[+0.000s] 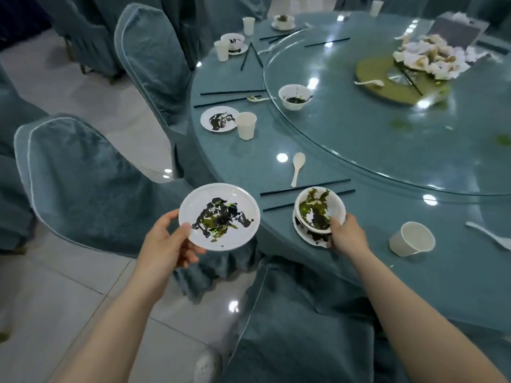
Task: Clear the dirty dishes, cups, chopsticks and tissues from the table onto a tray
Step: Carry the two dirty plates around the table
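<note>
- Dishes are being gathered, as the head view shows: the left hand holds a smeared plate by its rim at about 8 o'clock, thumb on top and fingers beneath, out past the table edge and over a covered chair.
- At the table's near edge, the right hand grips a dirty bowl that sits on a second plate; whether the fingers also catch that plate I cannot tell.
- My reading: the step is stacking this place setting; the next move likely joins bowl and plates into one pile, kept level so the residue stays put.
- No tray is in view, so the carry route is unknown.
- Chopsticks lie just behind the bowl at 12 o'clock; a spoon lies beyond them; a tipped cup rests at 3 o'clock.
- Open room lies to the left over the floor; a chair back crowds in at 6 o'clock, and the glass turntable rim bounds the far side.
</note>
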Demonstrator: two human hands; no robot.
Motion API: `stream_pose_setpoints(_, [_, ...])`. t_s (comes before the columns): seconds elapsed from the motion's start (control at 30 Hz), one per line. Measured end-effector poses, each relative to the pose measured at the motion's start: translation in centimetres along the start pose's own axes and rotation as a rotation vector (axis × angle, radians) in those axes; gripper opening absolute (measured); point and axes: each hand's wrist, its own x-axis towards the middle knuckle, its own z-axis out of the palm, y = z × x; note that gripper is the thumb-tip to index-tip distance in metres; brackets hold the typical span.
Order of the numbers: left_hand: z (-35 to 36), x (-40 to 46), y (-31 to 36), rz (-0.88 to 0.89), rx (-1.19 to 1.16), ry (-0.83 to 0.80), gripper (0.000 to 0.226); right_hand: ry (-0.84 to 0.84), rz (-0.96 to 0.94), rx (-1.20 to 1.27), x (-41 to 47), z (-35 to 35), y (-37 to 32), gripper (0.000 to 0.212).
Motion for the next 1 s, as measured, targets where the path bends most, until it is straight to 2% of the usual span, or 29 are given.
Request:
stream_pose_setpoints(0.07, [0.4, 0.7, -0.4, -0.013, 0.023, -0.042, 0.023, -0.023, 0.033, 0.185, -0.1, 0.1, -0.4, 0.029])
stream_pose_setpoints(0.13, [1.0, 1.4, -0.5, -0.020, 0.034, -0.074, 0.022, 0.005, 0.034, 0.327, -0.5, -0.2, -0.5, 0.026])
stream_pose_setpoints(0.27, [3.0, 2.8, -0.1, -0.004, 0.047, -0.135, 0.022, 0.130, 0.015, 0.447, -1.7, -2.0, 1.0, 0.018])
stream_pose_setpoints(0.43, [7.8, 4.5, -0.6, 0.013, 0.132, -0.267, 0.024, 0.254, 0.002, 0.457, -3.8, -4.6, 5.2, 0.014])
stream_pose_setpoints(0.7, [16.4, 5.9, -3.2, -0.068, 0.288, -0.454, 0.032, 0.259, 0.095, 0.522, -7.9, -5.9, 10.5, 0.013])
stream_pose_setpoints(0.87, [20.1, 6.3, -4.5, -0.119, 0.264, -0.466, 0.033, 0.234, 0.120, 0.556, -8.4, -6.1, 11.7, 0.015])
stream_pose_setpoints(1.0, [21.0, 6.8, -5.2, -0.068, 0.350, -0.477, 0.033, 0.210, 0.143, 0.564, -8.3, -5.7, 12.2, 0.013])
